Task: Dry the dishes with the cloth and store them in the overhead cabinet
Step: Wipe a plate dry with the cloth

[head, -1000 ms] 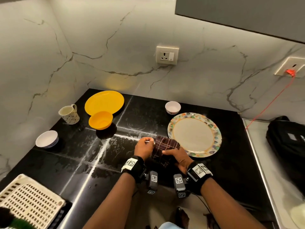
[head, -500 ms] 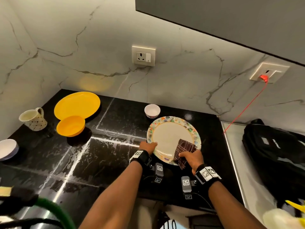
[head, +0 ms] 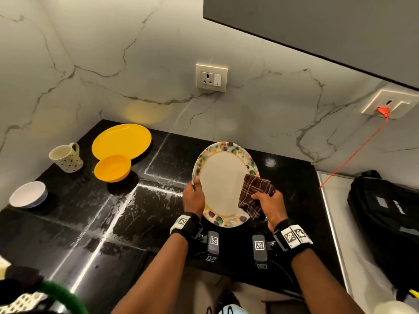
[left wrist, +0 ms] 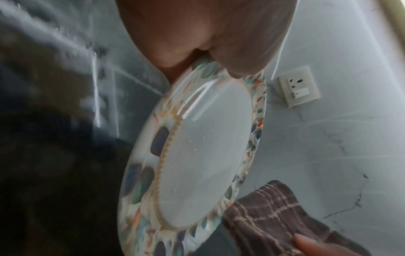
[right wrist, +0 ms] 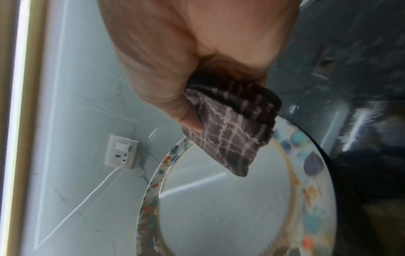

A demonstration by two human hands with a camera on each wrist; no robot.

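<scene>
A large white plate (head: 221, 186) with a rim of coloured spots is lifted off the black counter and tilted toward me. My left hand (head: 194, 196) grips its left rim, thumb on the face. My right hand (head: 267, 203) holds a dark brown checked cloth (head: 255, 192) bunched against the plate's right rim. The left wrist view shows the plate (left wrist: 203, 155) with the cloth (left wrist: 274, 218) at its far edge. In the right wrist view the cloth (right wrist: 230, 131) hangs from my fingers over the plate (right wrist: 230, 207). The grey overhead cabinet (head: 317, 26) is at the upper right.
On the wet black counter (head: 102, 211) stand a yellow plate (head: 121, 140), a yellow bowl (head: 112, 168), a patterned mug (head: 66, 157) and a white bowl (head: 28, 194). A black backpack (head: 385, 214) lies on the right. A wall socket (head: 211, 77) is straight ahead; an orange cable (head: 353, 152) runs from another.
The plate lay flat on the counter while both hands held the cloth. My left hand then took its rim, and the plate has risen and tilted up with the cloth at its right edge.
</scene>
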